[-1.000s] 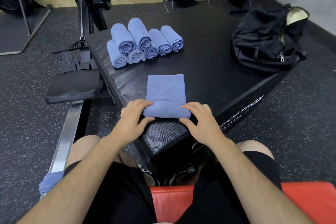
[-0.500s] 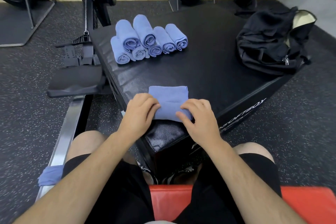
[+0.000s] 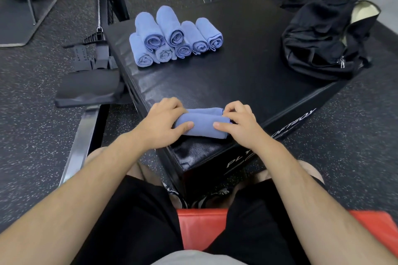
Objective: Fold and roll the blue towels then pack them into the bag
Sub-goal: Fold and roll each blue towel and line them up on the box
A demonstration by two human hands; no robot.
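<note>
Here, two hands hold one towel point(image 3: 202, 123), rolled up. The left hand point(image 3: 163, 120) curls round its left end and the right hand point(image 3: 239, 125) curls round its right end, so it lies between them on the near corner of the box point(image 3: 237, 77). Farther back, seven rolls point(image 3: 174, 38) sit in a pile. One bag point(image 3: 323, 43) lies far right, and its inside is hard to see.
</note>
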